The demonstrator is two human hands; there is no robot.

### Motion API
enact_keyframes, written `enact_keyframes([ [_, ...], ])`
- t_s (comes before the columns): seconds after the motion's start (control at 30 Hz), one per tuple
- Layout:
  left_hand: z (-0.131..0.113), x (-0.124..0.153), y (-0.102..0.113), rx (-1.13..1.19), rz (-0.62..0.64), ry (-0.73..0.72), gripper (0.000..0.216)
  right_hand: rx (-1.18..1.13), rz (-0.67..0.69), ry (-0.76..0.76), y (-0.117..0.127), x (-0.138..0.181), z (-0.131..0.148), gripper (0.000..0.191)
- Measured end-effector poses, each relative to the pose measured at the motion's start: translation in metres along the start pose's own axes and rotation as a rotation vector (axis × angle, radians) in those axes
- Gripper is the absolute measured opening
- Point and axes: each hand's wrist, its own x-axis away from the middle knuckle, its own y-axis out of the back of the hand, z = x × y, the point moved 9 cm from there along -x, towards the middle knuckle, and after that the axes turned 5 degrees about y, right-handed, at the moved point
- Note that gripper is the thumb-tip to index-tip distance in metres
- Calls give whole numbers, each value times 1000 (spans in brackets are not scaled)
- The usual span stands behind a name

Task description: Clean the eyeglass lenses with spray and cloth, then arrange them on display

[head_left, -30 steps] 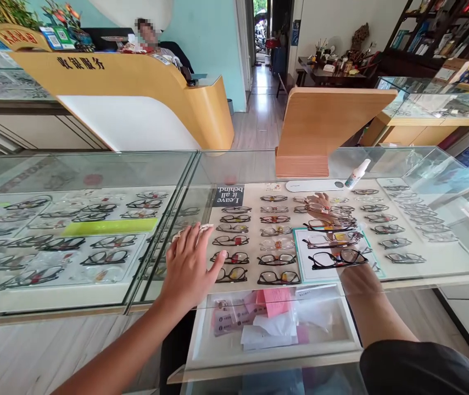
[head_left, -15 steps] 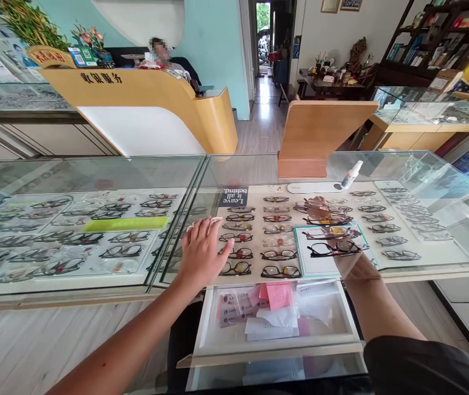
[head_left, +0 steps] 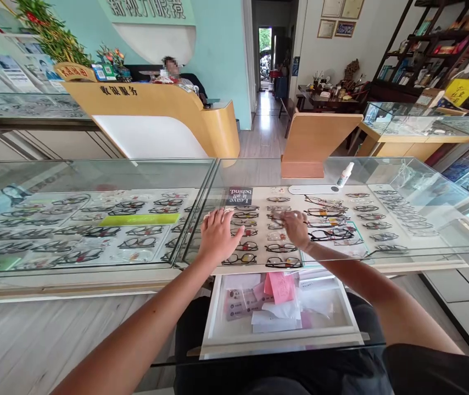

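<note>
My left hand [head_left: 218,236] lies flat with fingers spread on the glass top of the display case [head_left: 424,181]. Below the glass, rows of spectacle frames [head_left: 279,248] sit on a pale tray. My right hand [head_left: 296,229] is over the middle rows, its fingers curled in a pinch at one frame. What it holds I cannot make out. To its right, dark frames [head_left: 328,234] lie over a white card with a teal border [head_left: 360,251]. Under my arms an open drawer [head_left: 218,329] holds pink and white papers [head_left: 279,285].
A white spray bottle [head_left: 345,174] and a wooden stand [head_left: 317,137] sit on the glass at the back. A second case of frames [head_left: 73,219] adjoins on the left. Beyond is a yellow reception counter [head_left: 156,109] with a seated person [head_left: 172,68].
My right hand has drawn back from the far right rows toward the middle of the tray. My left hand stays flat on the glass. The view has tilted up.
</note>
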Motion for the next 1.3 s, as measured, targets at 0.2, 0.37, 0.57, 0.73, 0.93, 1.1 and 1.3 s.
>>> enact_keyframes([
  [0.2, 1, -2, 0, -14, -7, -15, 68, -225, 191, 177, -21, 60, 80, 17],
  [0.37, 3, -3, -4, -5, 11, -28, 71, -494, 333, 432, 44, 130, 139, 13],
  [0.57, -1, -3, 0, -14, -50, -53, 67, -218, 23, 346, 195, 76, 79, 25],
  [0.73, -2, -3, 1, -16, -44, -50, 67, 264, 31, 73, 208, -10, -56, 27],
  [0.93, -1, -3, 3, -4, -56, -40, 64, 378, 121, -28, 166, -48, -129, 29],
  [1.1, 1, -2, 2, -5, -46, -30, 65, 380, 117, -71, 148, -59, -149, 36],
  [1.3, 2, -3, -1, 10, -29, -39, 67, 355, 107, -92, 138, -66, -162, 40],
])
